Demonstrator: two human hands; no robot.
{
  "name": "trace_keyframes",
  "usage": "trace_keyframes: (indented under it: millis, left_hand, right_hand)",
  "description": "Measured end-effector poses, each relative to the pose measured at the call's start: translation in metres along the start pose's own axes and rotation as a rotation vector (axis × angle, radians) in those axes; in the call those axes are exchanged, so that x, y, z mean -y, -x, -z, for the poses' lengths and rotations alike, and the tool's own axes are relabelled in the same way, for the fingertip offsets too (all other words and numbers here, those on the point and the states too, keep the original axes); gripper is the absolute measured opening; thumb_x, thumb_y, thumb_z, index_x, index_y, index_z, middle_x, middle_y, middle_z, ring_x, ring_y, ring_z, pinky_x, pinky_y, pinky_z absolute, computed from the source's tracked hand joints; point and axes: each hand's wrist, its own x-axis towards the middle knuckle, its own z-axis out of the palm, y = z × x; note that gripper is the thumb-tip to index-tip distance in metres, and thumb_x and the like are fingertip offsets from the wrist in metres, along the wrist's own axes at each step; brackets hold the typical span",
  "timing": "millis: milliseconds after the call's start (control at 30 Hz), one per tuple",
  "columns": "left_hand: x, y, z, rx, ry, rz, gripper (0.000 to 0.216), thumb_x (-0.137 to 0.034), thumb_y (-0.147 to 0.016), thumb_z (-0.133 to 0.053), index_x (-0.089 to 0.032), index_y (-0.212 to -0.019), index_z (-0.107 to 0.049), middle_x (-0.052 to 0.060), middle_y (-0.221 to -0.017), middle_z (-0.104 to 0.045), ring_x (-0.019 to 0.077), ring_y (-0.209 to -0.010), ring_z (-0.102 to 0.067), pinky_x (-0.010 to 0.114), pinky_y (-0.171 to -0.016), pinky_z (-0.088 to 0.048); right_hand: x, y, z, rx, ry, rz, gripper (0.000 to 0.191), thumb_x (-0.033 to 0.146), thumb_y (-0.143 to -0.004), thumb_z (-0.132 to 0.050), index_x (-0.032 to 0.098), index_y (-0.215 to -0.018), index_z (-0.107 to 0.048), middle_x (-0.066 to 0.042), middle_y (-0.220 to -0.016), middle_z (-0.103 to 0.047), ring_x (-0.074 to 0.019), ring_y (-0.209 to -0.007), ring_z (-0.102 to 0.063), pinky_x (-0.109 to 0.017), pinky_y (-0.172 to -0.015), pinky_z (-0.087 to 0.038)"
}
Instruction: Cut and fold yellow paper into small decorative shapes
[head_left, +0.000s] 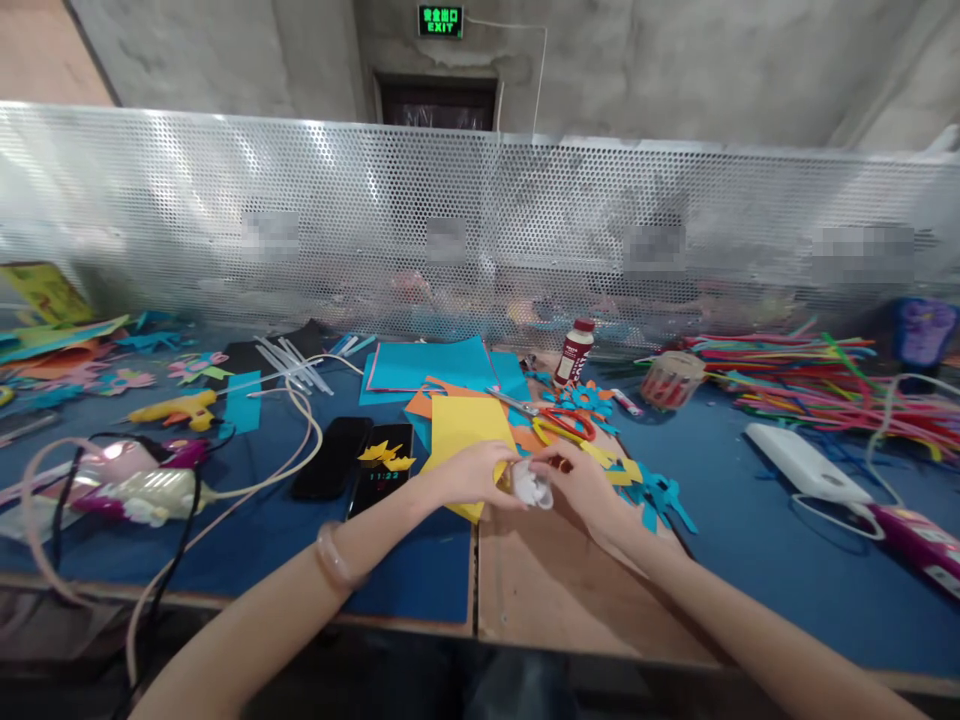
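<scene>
My left hand (471, 472) and my right hand (579, 482) meet over the table's front middle, both closed around a small white and clear object (531, 487) that looks like a tape roll or dispenser. A yellow paper sheet (463, 428) lies just under and behind my left hand. Behind my right hand rest scissors with red and yellow handles (556, 422) among blue paper flower cutouts (583, 400). Teal paper scraps (658, 496) lie to the right of my right hand.
Two dark phones (358, 458) lie left of my hands. A yellow glue gun (178, 409), cables and wrapped items fill the left side. A red-capped bottle (574, 352), a tub (673, 379), coloured pipe cleaners (817, 380) and a white power bank (796, 461) sit right. A perforated metal screen (480, 220) closes the back.
</scene>
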Motion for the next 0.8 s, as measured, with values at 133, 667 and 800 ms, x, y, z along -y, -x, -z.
trace_keyframes:
  millis: [133, 667, 800]
  left_hand:
    - [0.004, -0.001, 0.0, -0.122, -0.013, 0.033, 0.061, -0.053, -0.061, -0.07, -0.018, -0.109, -0.057, 0.007, -0.105, -0.061, 0.0208, -0.097, -0.055, 0.029, -0.085, -0.041]
    - [0.046, 0.018, 0.055, -0.246, -0.45, 0.327, 0.053, -0.058, -0.075, -0.053, -0.011, -0.1, -0.057, 0.015, -0.101, -0.059, 0.0261, -0.097, -0.056, 0.032, -0.083, -0.044]
    - [0.096, 0.046, 0.118, -0.263, -0.529, 0.815, 0.048, -0.05, -0.086, -0.04, -0.007, -0.088, -0.063, 0.019, -0.095, -0.063, 0.0266, -0.093, -0.059, 0.033, -0.081, -0.043]
  right_hand:
    - [0.007, -0.008, 0.001, -0.088, -0.108, -0.062, 0.024, 0.04, -0.076, -0.058, 0.018, -0.085, -0.062, -0.005, -0.087, -0.065, -0.0181, -0.074, -0.058, -0.031, -0.067, -0.046]
    - [0.047, -0.093, -0.072, 0.127, -0.018, 0.124, 0.044, 0.033, -0.081, -0.05, 0.016, -0.122, -0.049, -0.014, -0.114, -0.058, -0.0232, -0.089, -0.061, -0.036, -0.072, -0.05]
    - [0.05, -0.129, -0.101, 0.264, -0.069, 0.12, 0.039, 0.035, -0.084, -0.048, 0.017, -0.118, -0.053, -0.013, -0.108, -0.059, -0.0163, -0.07, -0.06, -0.027, -0.057, -0.049]
